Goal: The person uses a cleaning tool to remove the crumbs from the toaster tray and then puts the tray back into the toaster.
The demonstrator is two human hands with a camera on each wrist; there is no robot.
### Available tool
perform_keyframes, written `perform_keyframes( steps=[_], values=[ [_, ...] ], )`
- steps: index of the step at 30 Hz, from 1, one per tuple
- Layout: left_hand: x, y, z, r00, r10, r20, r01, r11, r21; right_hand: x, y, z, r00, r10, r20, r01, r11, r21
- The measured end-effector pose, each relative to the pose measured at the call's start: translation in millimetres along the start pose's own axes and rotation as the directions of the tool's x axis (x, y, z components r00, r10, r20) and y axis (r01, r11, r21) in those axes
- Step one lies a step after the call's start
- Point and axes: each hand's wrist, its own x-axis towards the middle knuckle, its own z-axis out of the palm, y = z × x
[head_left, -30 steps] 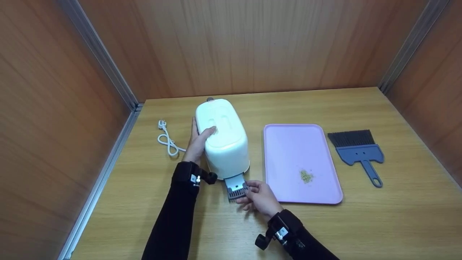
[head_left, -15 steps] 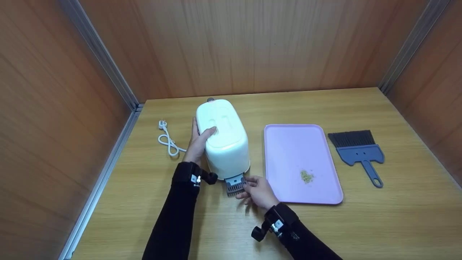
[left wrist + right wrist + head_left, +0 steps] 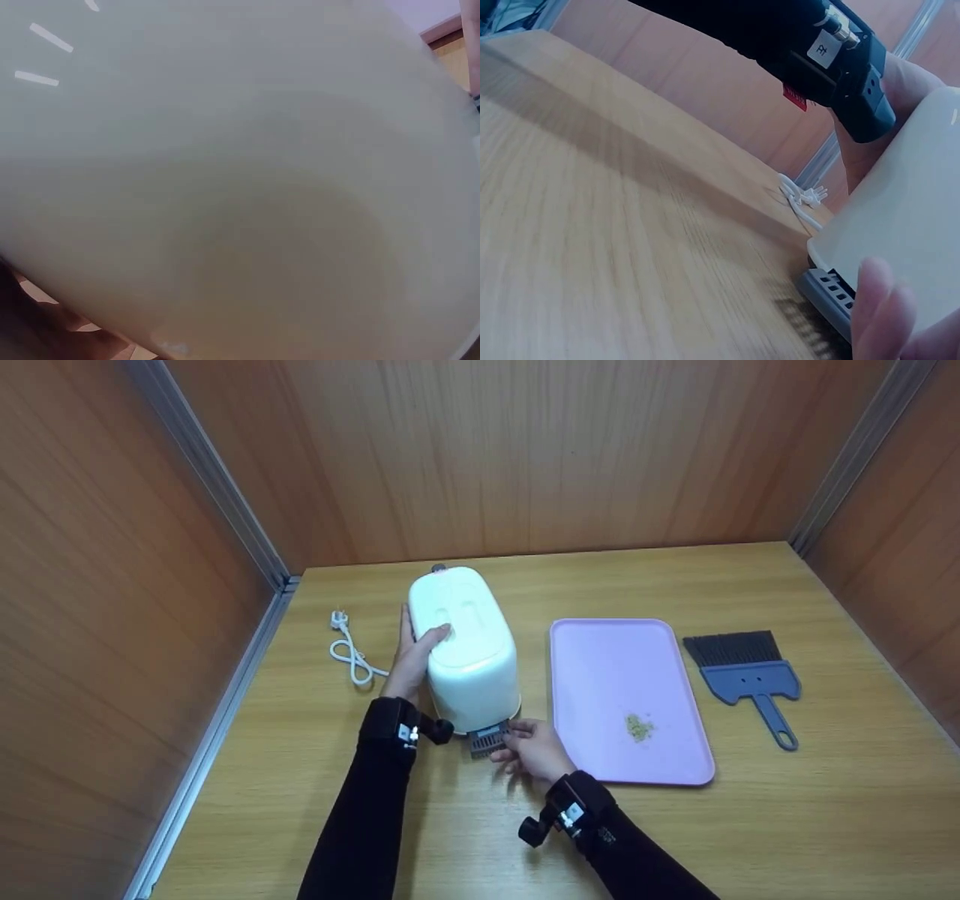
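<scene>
A white, rounded toaster point(image 3: 474, 690) with a lidded top stands on the table, and its glossy wall fills most of the left wrist view. My left hand point(image 3: 409, 666) grips its left side, the thumb lying on top and the other fingers down the side. At the toaster's near lower end, a grey slatted crumb tray point(image 3: 487, 741) sticks out a short way. My right hand point(image 3: 537, 751) pinches the right side of that crumb tray. From the right wrist, the crumb tray point(image 3: 826, 298) shows low at the toaster's base, with fingertips point(image 3: 876, 289) in front of it.
Right of the toaster lies a pink serving tray point(image 3: 607, 675) bearing a small heap of greenish crumbs point(image 3: 639, 727). Beyond it is a blue brush point(image 3: 746, 679) with dark bristles. A white power cord point(image 3: 352, 656) lies looped at left. Wooden panels wall the table point(image 3: 825, 825).
The crumb tray has slid further into the toaster's base, with my right hand moving along slightly away from me. My left hand keeps its hold on the toaster.
</scene>
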Motion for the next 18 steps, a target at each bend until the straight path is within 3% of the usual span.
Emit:
perform_keyframes(
  steps=[10,18],
  values=[
    [-0.4,-4.1,-1.3,0.998,0.066,0.006,-0.066,0.998,0.011,3.8,0.4,1.7,1.0,0.012,-0.022,-0.009,0.994,0.106],
    [-0.2,-2.6,0.5,0.999,0.033,0.005,-0.033,0.999,-0.032,9.3,-1.7,5.9,0.998,0.028,-0.053,-0.018,0.985,0.174]
  ],
)
